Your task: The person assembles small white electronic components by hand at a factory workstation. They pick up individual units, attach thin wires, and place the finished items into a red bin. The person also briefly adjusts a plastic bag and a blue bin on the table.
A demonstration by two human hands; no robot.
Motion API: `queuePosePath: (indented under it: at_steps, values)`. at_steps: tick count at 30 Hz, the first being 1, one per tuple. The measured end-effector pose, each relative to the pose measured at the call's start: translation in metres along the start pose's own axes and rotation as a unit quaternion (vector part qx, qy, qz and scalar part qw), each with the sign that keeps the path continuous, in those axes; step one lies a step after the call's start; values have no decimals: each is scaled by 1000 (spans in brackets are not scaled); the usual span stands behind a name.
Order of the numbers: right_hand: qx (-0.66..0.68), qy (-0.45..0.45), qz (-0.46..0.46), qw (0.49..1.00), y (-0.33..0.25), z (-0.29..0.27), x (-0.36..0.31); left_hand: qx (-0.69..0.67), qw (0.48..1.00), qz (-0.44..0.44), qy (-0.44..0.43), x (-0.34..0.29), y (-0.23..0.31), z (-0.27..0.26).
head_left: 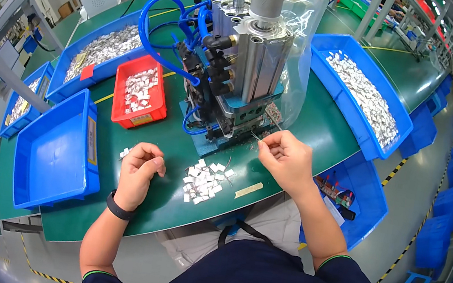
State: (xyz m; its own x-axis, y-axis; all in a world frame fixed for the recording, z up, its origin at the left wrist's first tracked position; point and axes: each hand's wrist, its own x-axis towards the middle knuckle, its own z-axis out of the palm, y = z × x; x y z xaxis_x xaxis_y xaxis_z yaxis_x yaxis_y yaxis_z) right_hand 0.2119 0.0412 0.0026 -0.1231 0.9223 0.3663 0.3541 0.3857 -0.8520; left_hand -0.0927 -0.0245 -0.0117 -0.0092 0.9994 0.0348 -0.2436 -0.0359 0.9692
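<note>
My right hand [288,159] is pinched at the front of a pneumatic press [247,80], holding a thin metal tool, maybe tweezers. One thin end points at the press's lower fixture [237,128]. Over the green table, my left hand [140,167] is closed with its fingers curled in; whatever they hold, if anything, is hidden. A few small white parts [124,153] lie beside its fingers. Between my hands is a loose pile of small white square parts [202,183], several with thin leads.
A red bin [158,109] of white parts stands left of the press. Blue trays [112,51] [326,45] of parts flank it, and an empty blue tray [54,157] sits at the near left. Blue air hoses [145,30] loop off the press. Beige tape [248,190] marks the green table.
</note>
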Motion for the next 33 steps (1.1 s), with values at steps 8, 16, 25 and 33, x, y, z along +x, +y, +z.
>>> queuePosePath:
  at_steps: [8,16,25,33]
  values:
    - [-23,14,-37,999,5,10,8,5,1000,-2,19,0,0,-2]
    - [-59,49,-82,994,11,19,11,16,999,0,39,-1,2,-1]
    - [-53,87,-83,991,11,25,15,15,999,3,32,-2,3,-1]
    - [-66,99,-62,991,8,27,16,17,999,3,31,-2,3,-1]
